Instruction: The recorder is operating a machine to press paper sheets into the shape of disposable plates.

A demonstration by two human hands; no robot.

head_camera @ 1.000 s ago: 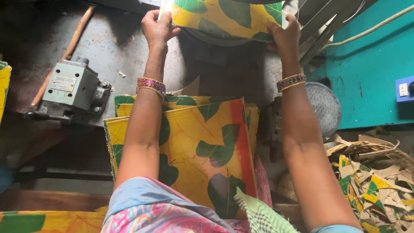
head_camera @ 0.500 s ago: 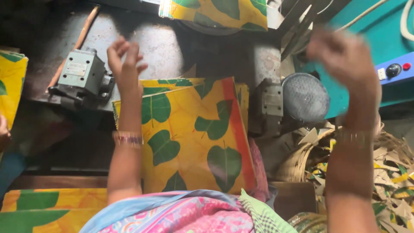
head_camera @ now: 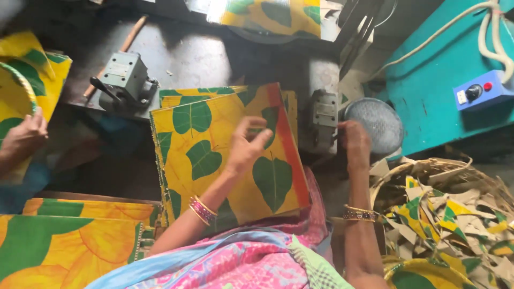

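We find the stack of yellow leaf-printed sheets [head_camera: 225, 155] lying on the person's lap against the dark worktop [head_camera: 214, 59]. The left hand [head_camera: 247, 143] rests on the top sheet, fingers loosely curled, gripping nothing. The right hand [head_camera: 353, 143] is blurred beside the metal fixture [head_camera: 324, 115]; we cannot tell its grip.

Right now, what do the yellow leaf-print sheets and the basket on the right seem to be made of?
Yellow leaf-print sheets: likely printed paperboard with a slight gloss; thin stacked edges show. Basket: apparently woven cane or bamboo strips, matte tan; it holds offcuts. The left hand touches the top sheet.
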